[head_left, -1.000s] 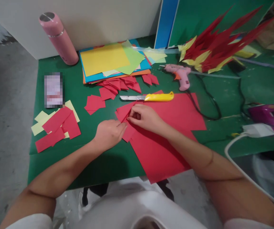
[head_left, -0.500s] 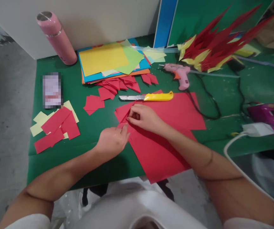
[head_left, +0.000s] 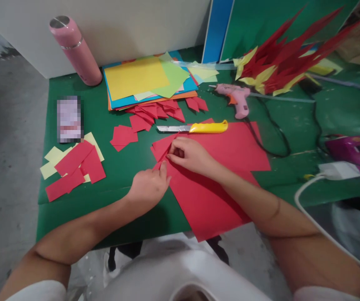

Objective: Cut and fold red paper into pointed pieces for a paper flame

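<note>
My right hand (head_left: 191,154) is closed, thumb and forefinger pinching a small folded piece of red paper (head_left: 164,155). Just below it, my left hand (head_left: 150,184) presses a fingertip against the same piece, its other fingers curled in. Both hands are over the left end of large red paper sheets (head_left: 211,200), which lie overlapped and reach past the table's front edge. Right behind my right hand lies a utility knife (head_left: 208,126) with a yellow handle and its blade out, pointing left. Folded red paper pieces (head_left: 124,137) rest farther left.
A pink glue gun (head_left: 238,98) with a black cord sits behind the sheets, near a red and yellow paper flame shape (head_left: 280,62). Stacked coloured paper (head_left: 136,77), a pink bottle (head_left: 76,50), a blurred phone-like object (head_left: 69,119) and paper strips (head_left: 73,161) stand leftward. A white plug (head_left: 339,170) lies right.
My left hand has shifted slightly up and right, its finger now more extended against the folded red paper. My right hand keeps its pinch in the same place.
</note>
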A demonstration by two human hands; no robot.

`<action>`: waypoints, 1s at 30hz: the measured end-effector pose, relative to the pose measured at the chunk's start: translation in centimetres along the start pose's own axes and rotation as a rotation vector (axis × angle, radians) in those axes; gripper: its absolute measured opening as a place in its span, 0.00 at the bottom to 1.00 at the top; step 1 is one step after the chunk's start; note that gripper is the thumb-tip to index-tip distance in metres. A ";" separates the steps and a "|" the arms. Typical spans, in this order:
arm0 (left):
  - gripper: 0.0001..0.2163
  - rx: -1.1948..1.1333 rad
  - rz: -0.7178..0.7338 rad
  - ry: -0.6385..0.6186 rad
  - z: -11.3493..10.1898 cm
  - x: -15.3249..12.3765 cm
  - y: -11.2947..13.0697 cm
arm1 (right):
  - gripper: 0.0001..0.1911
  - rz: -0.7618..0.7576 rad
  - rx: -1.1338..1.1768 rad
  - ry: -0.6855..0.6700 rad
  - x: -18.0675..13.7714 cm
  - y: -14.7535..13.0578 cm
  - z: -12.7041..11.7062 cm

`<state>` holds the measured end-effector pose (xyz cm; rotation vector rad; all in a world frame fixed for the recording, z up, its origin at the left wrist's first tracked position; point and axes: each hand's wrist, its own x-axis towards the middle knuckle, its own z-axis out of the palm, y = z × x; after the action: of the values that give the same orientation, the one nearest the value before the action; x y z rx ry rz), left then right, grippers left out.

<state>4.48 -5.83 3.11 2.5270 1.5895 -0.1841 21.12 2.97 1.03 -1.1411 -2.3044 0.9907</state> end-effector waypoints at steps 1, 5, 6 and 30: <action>0.20 0.002 -0.003 -0.003 -0.1 0.0 0.0 | 0.08 -0.003 0.000 0.000 0.0 0.0 0.0; 0.21 0.014 -0.012 -0.024 -0.3 0.1 0.1 | 0.08 -0.007 -0.002 0.005 0.0 0.1 0.1; 0.21 0.012 -0.014 -0.026 -0.3 0.1 0.1 | 0.08 -0.006 -0.004 0.004 0.0 0.1 0.1; 0.22 0.009 -0.111 -0.154 -1.0 0.2 0.8 | 0.06 -0.039 0.013 0.003 -0.3 0.2 0.1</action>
<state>5.27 -5.79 4.12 2.3677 1.6710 -0.3892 21.39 2.77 0.82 -1.0880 -2.3051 0.9880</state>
